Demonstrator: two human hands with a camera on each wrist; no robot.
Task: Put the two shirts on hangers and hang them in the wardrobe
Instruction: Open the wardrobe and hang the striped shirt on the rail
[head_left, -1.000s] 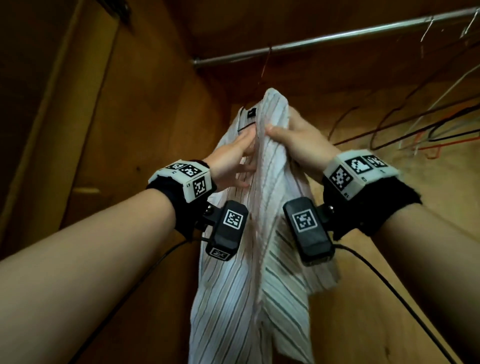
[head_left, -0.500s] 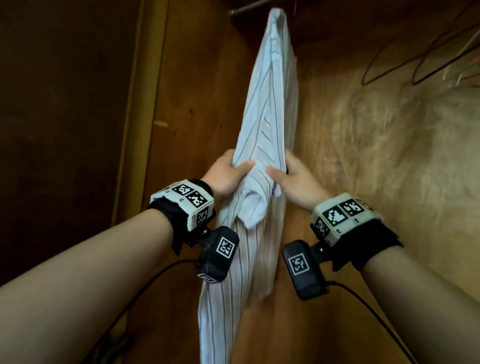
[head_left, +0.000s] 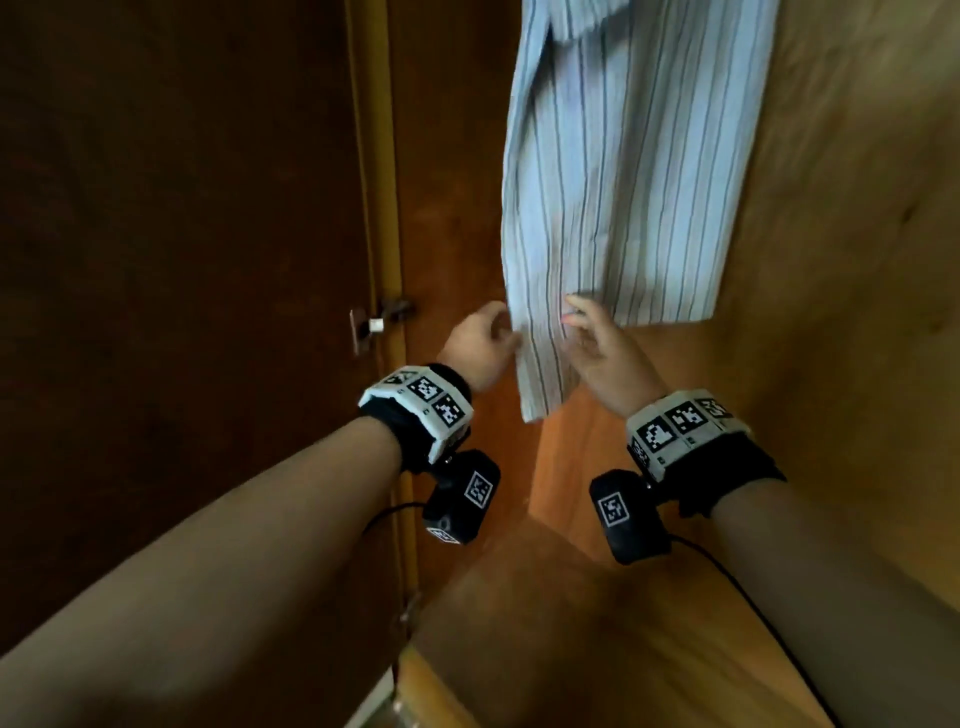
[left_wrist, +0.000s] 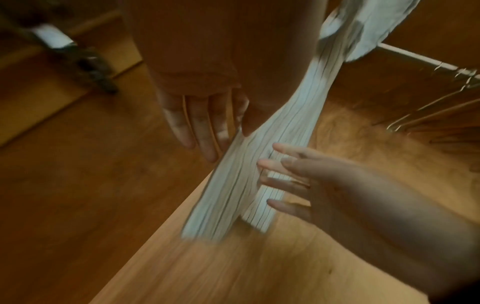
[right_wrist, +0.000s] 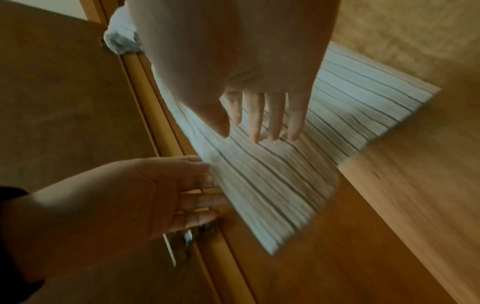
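A white shirt with thin dark stripes (head_left: 618, 171) hangs down inside the wardrobe; its top runs out of the head view. My left hand (head_left: 485, 338) is at the left edge of its lower hem, fingers straight, the thumb touching the cloth (left_wrist: 285, 144). My right hand (head_left: 587, 327) is on the front of the same hem with fingers straight and spread (right_wrist: 259, 131), holding nothing. In the left wrist view the shirt rises towards the rail (left_wrist: 415, 59). Its hanger is hidden, and no second shirt is in view.
A dark wardrobe door with a metal latch (head_left: 379, 322) stands to the left. The wooden back wall (head_left: 841, 260) is behind the shirt, the wooden base (head_left: 597, 623) below. Several bare wire hangers (left_wrist: 441, 107) hang on the rail to the right.
Both hands have slid down the shirt from its collar to the lower hem, and their fingers have straightened. The head view has dropped away from the rail.
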